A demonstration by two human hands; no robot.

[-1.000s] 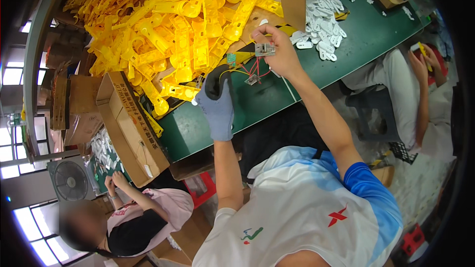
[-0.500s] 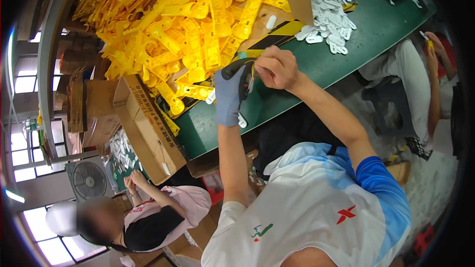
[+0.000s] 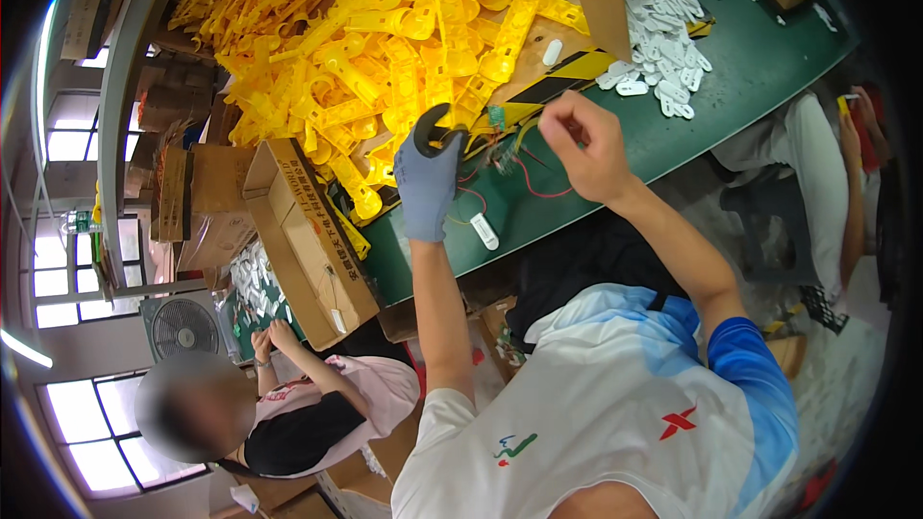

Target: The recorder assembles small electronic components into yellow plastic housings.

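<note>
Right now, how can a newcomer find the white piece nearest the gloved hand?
Find the green table. Near its front edge, look just right of the gloved left hand. A single white piece sits there, apart from the white pile.

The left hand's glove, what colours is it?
The glove is grey-blue with black on the fingers; the head view shows it best.

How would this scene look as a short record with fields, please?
Left hand: gray glove, beside wired circuit boards; grip unclear
Right hand: bare, fingers curled, near a red wire
Yellow plastic parts: large heap beyond the left hand
White pieces: pile in the upper right, on the green table
Cardboard box: left of the left hand
</note>
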